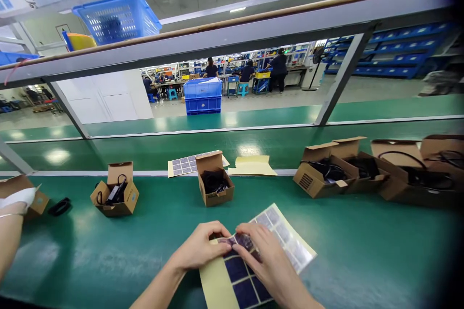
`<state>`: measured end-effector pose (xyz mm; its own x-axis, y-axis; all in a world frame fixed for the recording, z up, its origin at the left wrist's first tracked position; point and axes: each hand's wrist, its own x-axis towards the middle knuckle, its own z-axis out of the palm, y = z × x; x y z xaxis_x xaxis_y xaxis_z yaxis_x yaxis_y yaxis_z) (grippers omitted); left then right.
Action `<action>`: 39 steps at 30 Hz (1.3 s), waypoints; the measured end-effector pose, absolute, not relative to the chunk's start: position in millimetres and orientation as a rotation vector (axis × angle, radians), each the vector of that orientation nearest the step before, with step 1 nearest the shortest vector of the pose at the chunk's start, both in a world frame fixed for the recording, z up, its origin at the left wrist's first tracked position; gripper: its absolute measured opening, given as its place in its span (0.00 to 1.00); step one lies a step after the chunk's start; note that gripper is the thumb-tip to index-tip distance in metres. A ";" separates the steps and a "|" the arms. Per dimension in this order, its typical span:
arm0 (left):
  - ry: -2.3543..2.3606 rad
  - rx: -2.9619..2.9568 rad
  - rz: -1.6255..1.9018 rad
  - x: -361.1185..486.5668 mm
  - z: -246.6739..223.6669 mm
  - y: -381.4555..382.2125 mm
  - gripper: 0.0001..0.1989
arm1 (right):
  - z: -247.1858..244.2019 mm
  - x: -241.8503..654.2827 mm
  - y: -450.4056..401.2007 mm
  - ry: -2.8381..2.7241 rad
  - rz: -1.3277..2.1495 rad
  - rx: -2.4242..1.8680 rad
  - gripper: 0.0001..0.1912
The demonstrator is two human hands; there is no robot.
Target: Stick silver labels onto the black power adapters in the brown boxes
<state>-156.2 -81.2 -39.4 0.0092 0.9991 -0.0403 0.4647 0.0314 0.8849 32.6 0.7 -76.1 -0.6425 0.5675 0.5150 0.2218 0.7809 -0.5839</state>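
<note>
Between my hands is a yellow-backed label sheet (217, 280) with rows of dark square stickers, its far right part shiny with glare. My left hand (203, 246) pinches the sheet's upper left edge between thumb and fingers. Close beside it, my right hand (263, 256) lies over the sheet, thumb and fingertips closed at a dark sticker near the same edge. Whether that sticker is lifted off the backing, I cannot tell. Just beyond the hands stands an open cardboard box (216, 196) with black cables inside.
Another label sheet (184, 165) and a yellow backing sheet (253, 165) lie behind the box. More open boxes (324, 174) stand at right, and one with an adapter (115, 198) at left. A co-worker's gloved hand (18, 199) reaches a box at far left, near a black cable (60, 206).
</note>
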 end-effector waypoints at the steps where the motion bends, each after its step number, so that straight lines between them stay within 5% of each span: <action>1: 1.537 1.487 0.972 -151.0 -36.4 -86.4 0.06 | -68.5 34.9 -0.7 -2.243 0.613 -0.570 0.06; 13: 1.689 1.394 1.278 -105.0 -13.5 -116.7 0.05 | -29.4 48.4 -21.9 -2.294 0.659 -0.447 0.07; 22: 1.744 1.318 1.244 -102.5 -23.1 -124.2 0.07 | -33.3 45.2 -27.2 -2.323 0.277 -0.404 0.07; 39: 1.560 1.122 1.315 -105.2 -25.9 -124.0 0.01 | -42.7 42.0 -37.8 -2.177 0.366 -0.427 0.08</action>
<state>-105.2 -124.0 -25.9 -0.2958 0.9548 -0.0277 0.1344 0.0703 0.9884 42.0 -37.8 -42.7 -0.5683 0.4259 0.7041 0.1723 0.8983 -0.4043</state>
